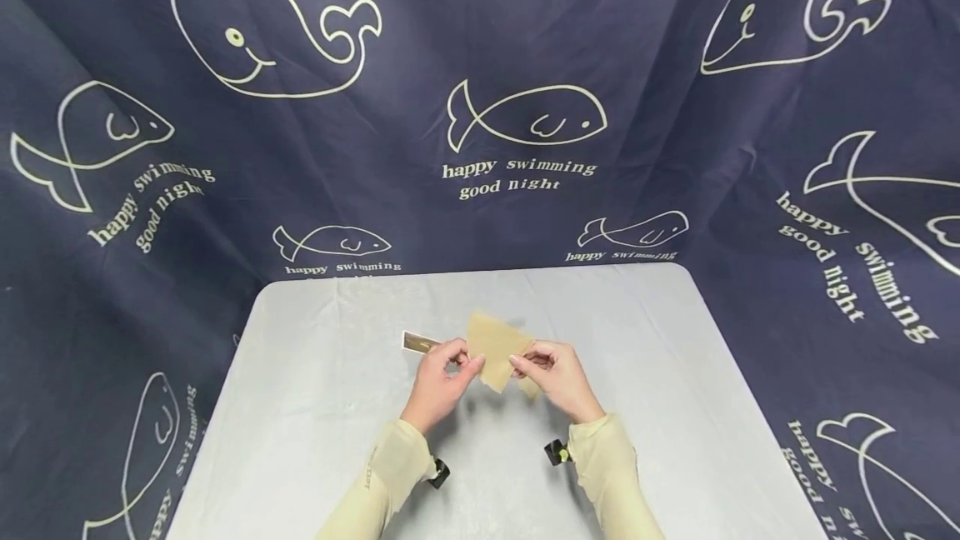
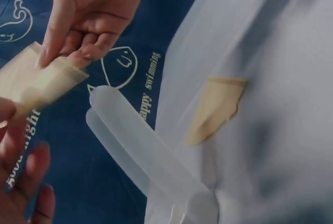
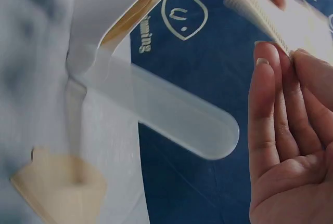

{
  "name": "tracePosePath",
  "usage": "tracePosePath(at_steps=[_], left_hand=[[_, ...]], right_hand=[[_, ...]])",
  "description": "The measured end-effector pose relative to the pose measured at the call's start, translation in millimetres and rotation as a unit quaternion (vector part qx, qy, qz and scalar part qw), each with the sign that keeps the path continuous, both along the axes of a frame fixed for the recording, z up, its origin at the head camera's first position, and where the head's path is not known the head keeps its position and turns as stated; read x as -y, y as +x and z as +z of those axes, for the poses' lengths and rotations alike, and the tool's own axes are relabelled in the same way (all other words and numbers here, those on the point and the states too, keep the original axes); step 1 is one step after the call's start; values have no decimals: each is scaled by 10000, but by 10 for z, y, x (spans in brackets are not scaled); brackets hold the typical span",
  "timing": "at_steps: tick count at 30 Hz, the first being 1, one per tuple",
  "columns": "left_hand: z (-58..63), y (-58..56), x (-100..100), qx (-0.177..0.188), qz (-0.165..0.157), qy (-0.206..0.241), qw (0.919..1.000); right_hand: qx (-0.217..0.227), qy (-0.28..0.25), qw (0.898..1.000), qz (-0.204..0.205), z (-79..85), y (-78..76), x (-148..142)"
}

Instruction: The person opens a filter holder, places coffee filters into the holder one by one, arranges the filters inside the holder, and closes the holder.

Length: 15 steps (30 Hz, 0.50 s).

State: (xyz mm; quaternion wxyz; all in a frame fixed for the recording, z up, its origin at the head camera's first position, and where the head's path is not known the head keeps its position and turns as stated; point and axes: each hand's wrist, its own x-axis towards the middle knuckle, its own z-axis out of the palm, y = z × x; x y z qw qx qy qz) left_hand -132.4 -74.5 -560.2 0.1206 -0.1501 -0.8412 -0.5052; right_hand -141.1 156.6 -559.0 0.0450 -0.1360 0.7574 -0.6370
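Pinching a paper filter (image 1: 493,347) above the table (image 1: 292,415), one edge in my left grip (image 1: 441,377), another in my right grip (image 1: 561,373); uneven pulling, I judge, could rip its crimped seam.

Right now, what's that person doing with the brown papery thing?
A person is holding a tan paper piece in both hands, pinching it with the left hand and the right hand. It has a ribbed edge. Another tan piece lies on the white table. An open white box nearby has something tan inside. There's a cloudy plastic piece too, but I can't tell what it's for.
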Motion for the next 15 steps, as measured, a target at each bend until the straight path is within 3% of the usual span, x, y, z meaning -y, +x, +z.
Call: tracePosePath(at_steps=[6, 10, 15], left_hand=[[68, -62, 52, 87, 175, 25, 9998], [126, -90, 123, 343, 7, 30, 9994], [162, -103, 188, 596, -249, -459, 9969]], right_hand=[[-578, 679, 9960, -97, 62, -49, -19], [-773, 1335, 9878, 218, 123, -39, -34], [-764, 1700, 9804, 636, 143, -7, -32]])
